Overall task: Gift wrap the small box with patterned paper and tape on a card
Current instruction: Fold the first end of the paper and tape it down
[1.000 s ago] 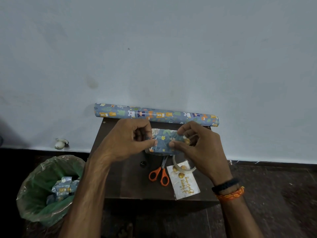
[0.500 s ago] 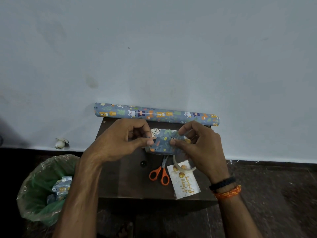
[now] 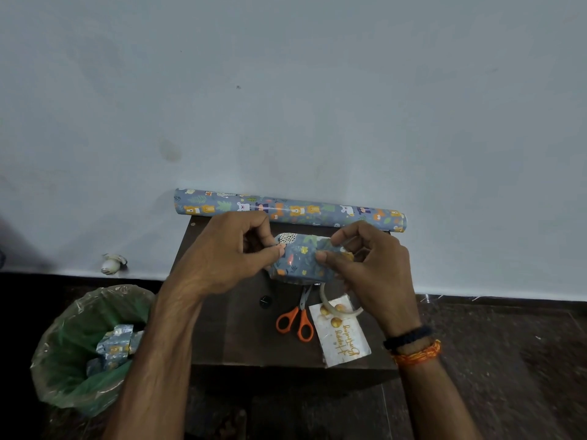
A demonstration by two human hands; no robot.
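Both hands (image 3: 222, 262) (image 3: 371, 268) pinch wrapped box (image 3: 301, 262) above table (image 3: 241, 338).

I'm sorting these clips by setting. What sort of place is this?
Probably a plain room at home: a small dark table against a bare painted wall, with a plastic-lined bin on the floor.

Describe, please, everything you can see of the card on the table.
The card is a white rectangle, glossy-looking, with gold balls and gold script. It lies flat and skewed near the table's front right edge, beside the scissors. A tape roll rests on its far end. Neither hand touches it.
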